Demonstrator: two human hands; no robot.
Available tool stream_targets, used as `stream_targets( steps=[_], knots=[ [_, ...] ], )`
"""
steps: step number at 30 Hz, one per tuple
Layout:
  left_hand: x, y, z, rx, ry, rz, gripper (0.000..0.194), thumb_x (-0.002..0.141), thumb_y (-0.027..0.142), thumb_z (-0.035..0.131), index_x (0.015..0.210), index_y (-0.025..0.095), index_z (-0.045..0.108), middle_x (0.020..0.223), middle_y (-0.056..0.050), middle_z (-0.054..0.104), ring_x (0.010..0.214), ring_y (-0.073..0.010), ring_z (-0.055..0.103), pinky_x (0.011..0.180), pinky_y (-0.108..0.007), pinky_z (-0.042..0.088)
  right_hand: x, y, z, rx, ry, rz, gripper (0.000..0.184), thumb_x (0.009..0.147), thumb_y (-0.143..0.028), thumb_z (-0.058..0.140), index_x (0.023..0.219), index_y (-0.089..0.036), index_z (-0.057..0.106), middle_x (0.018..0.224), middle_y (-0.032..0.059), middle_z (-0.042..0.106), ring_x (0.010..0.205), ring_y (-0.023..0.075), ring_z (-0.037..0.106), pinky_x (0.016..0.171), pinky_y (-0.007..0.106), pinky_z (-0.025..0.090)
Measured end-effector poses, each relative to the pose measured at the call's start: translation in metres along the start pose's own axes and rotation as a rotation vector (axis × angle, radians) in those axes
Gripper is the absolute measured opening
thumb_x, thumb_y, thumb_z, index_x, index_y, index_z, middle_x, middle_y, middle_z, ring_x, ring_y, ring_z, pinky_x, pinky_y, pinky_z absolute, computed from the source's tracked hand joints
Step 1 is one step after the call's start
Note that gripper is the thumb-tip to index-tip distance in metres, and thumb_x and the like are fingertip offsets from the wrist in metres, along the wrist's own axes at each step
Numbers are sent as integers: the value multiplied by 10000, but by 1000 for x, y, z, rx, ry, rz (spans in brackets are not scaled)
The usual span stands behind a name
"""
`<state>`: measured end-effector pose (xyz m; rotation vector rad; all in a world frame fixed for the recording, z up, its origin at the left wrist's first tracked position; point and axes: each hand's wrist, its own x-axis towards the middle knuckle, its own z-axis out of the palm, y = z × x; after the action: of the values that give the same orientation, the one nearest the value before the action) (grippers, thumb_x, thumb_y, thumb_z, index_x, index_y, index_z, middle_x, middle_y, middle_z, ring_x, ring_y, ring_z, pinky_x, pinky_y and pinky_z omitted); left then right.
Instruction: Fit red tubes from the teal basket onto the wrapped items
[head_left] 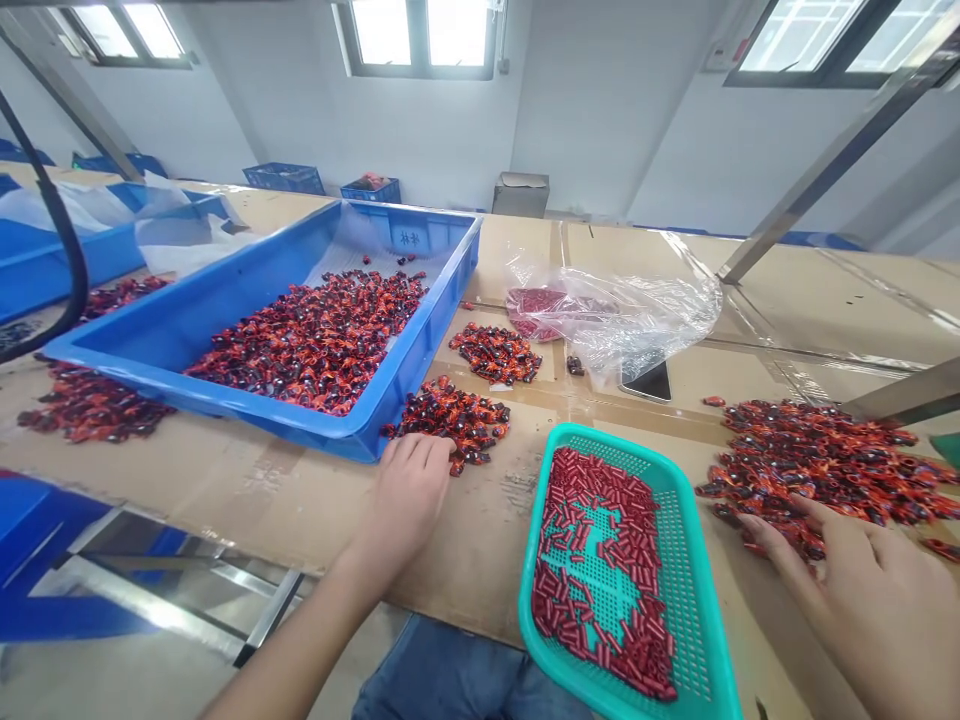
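1. Cardboard sheets cover the workbench [300, 500] under a white wall with high windows; everything lies on that brown surface.
2. Just beyond the fingertips of the left hand [409, 490] sits a small heap of red-and-black parts [450, 418], touching the near wall of the blue tray [172, 340], which holds a much larger spread of the same parts.
3. Under the fingers of the right hand [870, 590] begins a broad pile of like parts [832, 465], running away from that hand toward the bench's far right.
4. Between the two hands lies a green mesh basket [690, 560] of plain red sleeves [600, 570], its near corner hanging past the bench edge.
5. Farther off, beyond the basket, lie another small heap [495, 353] and a clear plastic bag [622, 315] with red pieces inside.
6. Risk, as I judge it: the overhanging basket could tip off if either wrist knocks it, spilling the sleeves; a careless sweep could also push parts over the near edge or mix the heaps.
7. Left hand: palm down, fingers loosely curled at the heap's near edge, gripping nothing that I can see.
8. Right hand: flat, fingers spread wide, resting on the pile's near fringe, holding nothing visible.
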<state>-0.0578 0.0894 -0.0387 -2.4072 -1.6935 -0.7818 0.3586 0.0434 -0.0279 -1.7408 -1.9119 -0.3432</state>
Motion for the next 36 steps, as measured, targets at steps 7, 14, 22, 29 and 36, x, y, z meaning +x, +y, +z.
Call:
stream_targets(
  steps=[7, 14, 22, 29, 36],
  knots=[
    [-8, 16, -14, -292, 110, 37, 172, 958, 89, 554, 1085, 199, 591, 995, -62, 672, 927, -225, 676, 837, -357, 550, -12, -97, 13, 247, -222, -467, 234, 1075, -302, 496, 1155, -222, 701, 1019, 96, 771, 876, 235, 741, 734, 347, 600],
    [-36, 49, -29, -649, 157, -13, 163, 984, 128, 626, 1103, 229, 583, 1004, -27, 637, 960, -154, 679, 851, -237, 593, -18, -115, 24, 115, -380, -485, 284, 978, -59, 481, 792, -204, 640, 774, 47, 692, 671, 231, 699, 591, 345, 581],
    [-52, 77, -30, -1018, 157, -29, 377, 898, -29, 669, 1159, 233, 591, 1074, -12, 691, 1027, -125, 729, 946, -178, 610, -14, -128, 14, 83, -439, -514, 165, 838, -33, 665, 906, -183, 651, 820, 42, 689, 713, 239, 686, 637, 352, 583],
    [-49, 90, -32, -1190, 159, 11, 515, 846, -114, 642, 1199, 249, 546, 1098, -4, 725, 1035, -144, 734, 931, -236, 636, -25, -126, 29, 82, -428, -456, 259, 844, 59, 517, 799, -187, 587, 721, 48, 626, 660, 237, 645, 620, 355, 556],
    [-51, 98, -28, -1137, 124, 6, 455, 873, -59, 679, 1193, 235, 544, 1091, -10, 730, 1031, -128, 723, 939, -211, 606, -8, -135, -8, 491, -484, -293, 147, 1040, -107, 493, 1089, -188, 605, 931, 57, 668, 813, 180, 684, 703, 284, 604]
  ],
)
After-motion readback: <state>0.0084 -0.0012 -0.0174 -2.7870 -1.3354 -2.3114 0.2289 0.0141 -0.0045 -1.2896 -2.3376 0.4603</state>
